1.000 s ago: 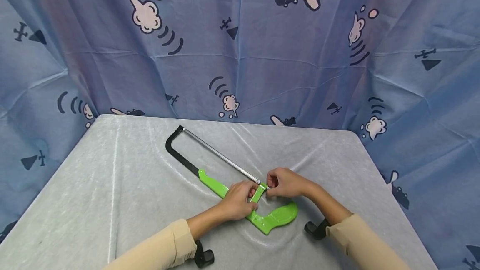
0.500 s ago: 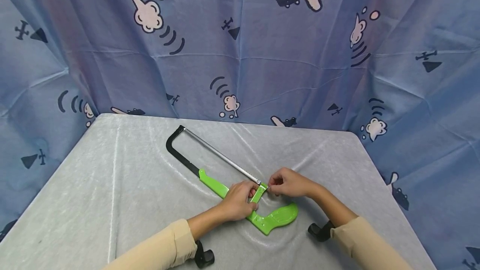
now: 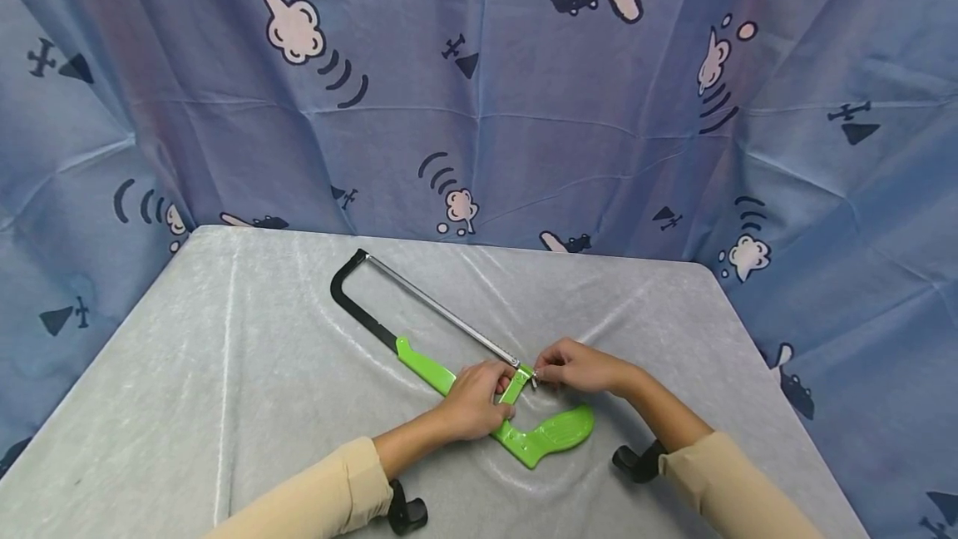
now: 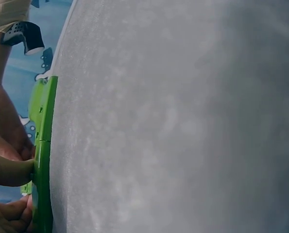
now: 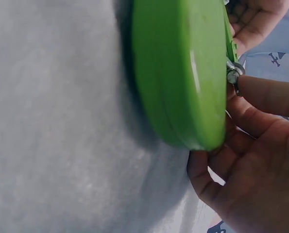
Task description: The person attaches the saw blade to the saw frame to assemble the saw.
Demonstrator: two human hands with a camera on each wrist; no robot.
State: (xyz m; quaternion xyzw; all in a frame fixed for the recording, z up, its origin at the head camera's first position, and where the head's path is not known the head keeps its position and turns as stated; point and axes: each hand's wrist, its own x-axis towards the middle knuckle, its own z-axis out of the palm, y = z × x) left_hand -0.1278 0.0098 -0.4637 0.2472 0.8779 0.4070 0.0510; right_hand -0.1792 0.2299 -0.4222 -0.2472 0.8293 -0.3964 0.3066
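A hacksaw with a green handle and a black front bow lies flat on the table. Its silver blade runs along the far side, fitted at both ends. My left hand grips the green frame near the blade's handle-side end. At that same end, my right hand has thumb and fingertips at a small metal wing nut, pinching it. In the right wrist view, the handle hides part of the fingers. The left wrist view catches only the frame's green edge and some fingers.
A pale grey cloth covers the table. Behind it hangs a blue curtain with airplane prints. Black curved wrist mounts stick out under both forearms, close to the cloth.
My right fingers have shifted slightly at the wing nut, which now shows at a different angle beside the fingertips. The left hand and hacksaw stay in place.
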